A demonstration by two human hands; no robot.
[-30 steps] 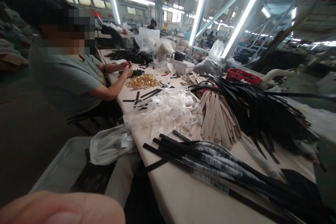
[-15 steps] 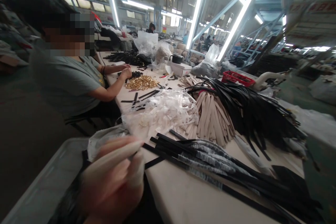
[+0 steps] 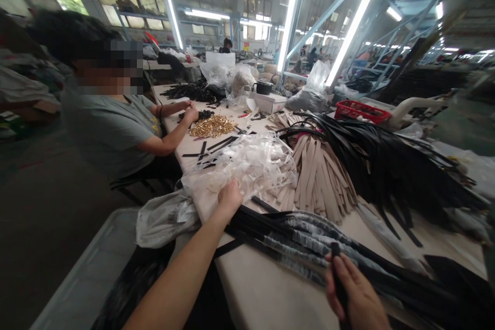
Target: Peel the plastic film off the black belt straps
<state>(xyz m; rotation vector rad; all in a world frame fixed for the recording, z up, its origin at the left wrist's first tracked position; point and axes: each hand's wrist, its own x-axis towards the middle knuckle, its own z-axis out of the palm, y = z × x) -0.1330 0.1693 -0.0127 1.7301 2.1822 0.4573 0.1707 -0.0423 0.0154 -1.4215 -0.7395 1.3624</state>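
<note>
A black strap (image 3: 335, 250) was held in the right grip (image 3: 358, 289), with its end left sticking out above the thumb. The left grip (image 3: 231, 195) was placed beside the white plastic pile (image 3: 259, 160); its hold could not be told.

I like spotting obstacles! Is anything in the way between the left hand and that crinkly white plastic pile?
Nothing visible is in the way: the left hand is at the near edge of the plastic pile, though touching is unclear.
</note>
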